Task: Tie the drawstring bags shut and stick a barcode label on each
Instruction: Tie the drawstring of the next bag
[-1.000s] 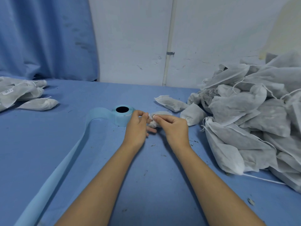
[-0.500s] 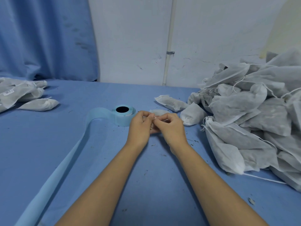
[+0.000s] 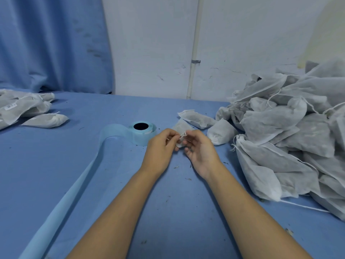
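Observation:
A small white drawstring bag [image 3: 180,126] lies on the blue table just beyond my two hands. My left hand [image 3: 162,144] pinches the bag's white string at its neck. My right hand [image 3: 200,148] faces palm up beside it, its fingertips pinching the same string. Most of the bag is hidden behind my fingers. A light blue roll of label backing [image 3: 142,133] stands just left of my left hand, and its long strip [image 3: 74,182] trails toward the near left edge.
A big heap of white drawstring bags [image 3: 291,135] fills the right side of the table. Two loose bags [image 3: 196,118] lie before the heap. A small group of bags [image 3: 24,111] lies at the far left, one bearing a label. A blue curtain and a white wall stand behind.
My right hand has turned from knuckles up to palm up and moved slightly right. The bag's string now shows between both hands' fingertips. My left hand stays nearly in place.

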The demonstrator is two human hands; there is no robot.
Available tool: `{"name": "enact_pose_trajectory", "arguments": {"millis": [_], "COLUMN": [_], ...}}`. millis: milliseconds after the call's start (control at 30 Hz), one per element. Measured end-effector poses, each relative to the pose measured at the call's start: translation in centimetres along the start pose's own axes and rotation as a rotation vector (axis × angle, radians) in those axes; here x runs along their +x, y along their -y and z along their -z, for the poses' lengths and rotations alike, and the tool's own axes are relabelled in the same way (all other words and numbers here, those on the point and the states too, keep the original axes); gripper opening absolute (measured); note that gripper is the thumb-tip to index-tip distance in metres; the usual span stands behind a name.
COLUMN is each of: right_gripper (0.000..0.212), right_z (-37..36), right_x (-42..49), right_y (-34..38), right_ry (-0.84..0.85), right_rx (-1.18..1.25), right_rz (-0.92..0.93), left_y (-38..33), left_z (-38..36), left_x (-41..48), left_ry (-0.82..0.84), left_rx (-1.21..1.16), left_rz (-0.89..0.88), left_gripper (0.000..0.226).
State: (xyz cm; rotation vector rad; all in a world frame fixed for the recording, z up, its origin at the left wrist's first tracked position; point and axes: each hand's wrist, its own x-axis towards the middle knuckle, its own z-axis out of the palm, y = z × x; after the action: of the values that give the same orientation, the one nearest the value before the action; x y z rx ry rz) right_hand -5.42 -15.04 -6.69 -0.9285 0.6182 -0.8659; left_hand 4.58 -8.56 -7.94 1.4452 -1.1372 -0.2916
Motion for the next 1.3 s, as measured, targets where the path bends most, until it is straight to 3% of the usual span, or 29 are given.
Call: {"name": "enact_pose_trajectory", "arguments": {"millis": [167,300,567,667,767,900,1100,1300], "right_gripper": [0.011,0.002,0.007,0.011,0.006,0.013,0.009,0.008], "right_z": [0.0,0.2,-0.1,0.0,0.0,-0.8,-0.4,-0.4], "right_x": [-0.1,-0.1,0.1,0.1,-0.5,-0.8,-0.2,-0.1], "right_y": [0.1,0.3,0.2,0.7,0.7,0.4,0.4,0.1], "right_ry": [-0.093,-0.093,-0.068,0.014,0.22,0.342,0.221,0.198], "right_rx": [0.005,0.077,0.221,0.166,0.043,0.011,0.173,0.211], "right_rz": [0.094,0.07,0.078,-0.036,-0.273,-0.42,-0.239,-0.189], "left_y": [0.4,0.4,0.5,0.7,0.7,0.7,1.1,1.1], "left_z": [0.1,0.3,-0.1,0.2,0.8,0.8,1.0,1.2], "left_x": [0.0,-0.1,0.0,0.2,0.4,0.2,0.2,0.1], "left_ry": [-0.027,-0.03,-0.012,-0.074,-0.165,-0.159,-0.115,-0.096], "left_rx": [0.07,0.065,0.043,0.085,0.092,0.123,0.139,0.175], "left_rz": [-0.004,-0.004,0.018,0.05,0.061,0.037,0.076,0.086], "left_gripper": [0.012,0.016,0.011,0.012,0.012,0.012,0.012,0.013]}}
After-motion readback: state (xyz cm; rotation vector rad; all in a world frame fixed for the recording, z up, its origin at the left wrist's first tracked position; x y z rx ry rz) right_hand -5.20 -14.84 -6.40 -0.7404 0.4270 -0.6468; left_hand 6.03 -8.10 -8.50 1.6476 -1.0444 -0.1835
